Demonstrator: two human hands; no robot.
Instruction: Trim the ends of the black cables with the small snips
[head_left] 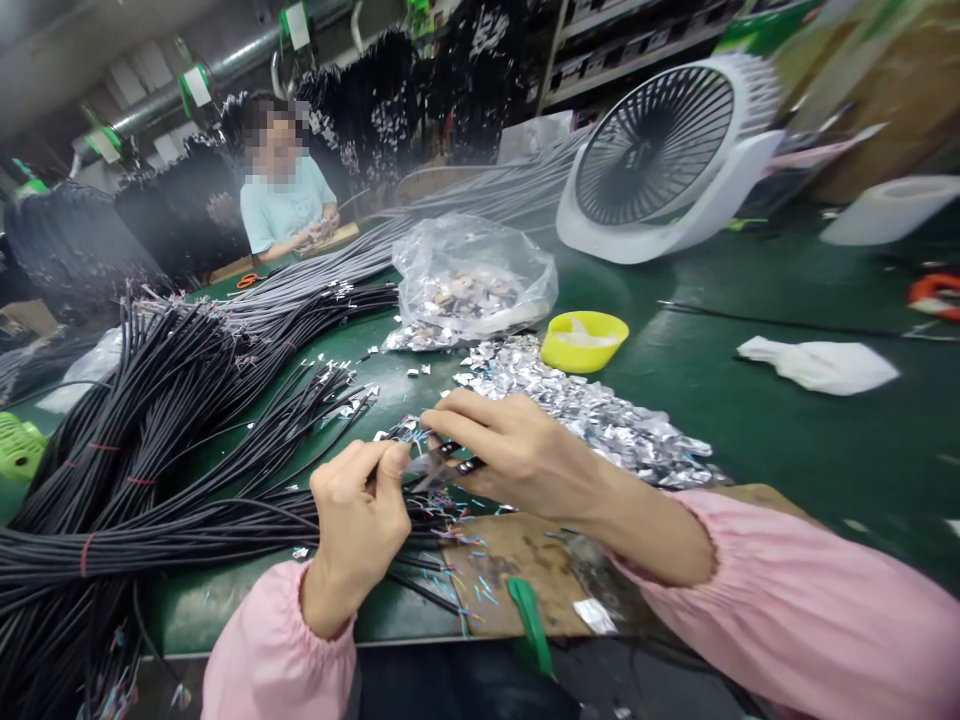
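Note:
My left hand (361, 505) is closed, thumb and index finger pinched together at the end of a thin cable. Fine wires and foil bits (409, 428) show just past its fingertips. My right hand (517, 445) is wrapped round a black-handled cutting tool (469, 466), whose metal part points toward my left fingertips; its exact kind is partly hidden by my fingers. Below both hands lie black cables (247, 530) with stripped, coloured wire ends. A heap of silver foil scraps (600, 420) lies just beyond my right hand.
Thick black cable bundles (150, 400) fill the left. A clear plastic bag (476, 275), yellow bowl (583, 342), white fan (660, 160) and white cloth (817, 365) stand beyond. A stained board (517, 570) lies at the near edge. Across the table sits a person (289, 205).

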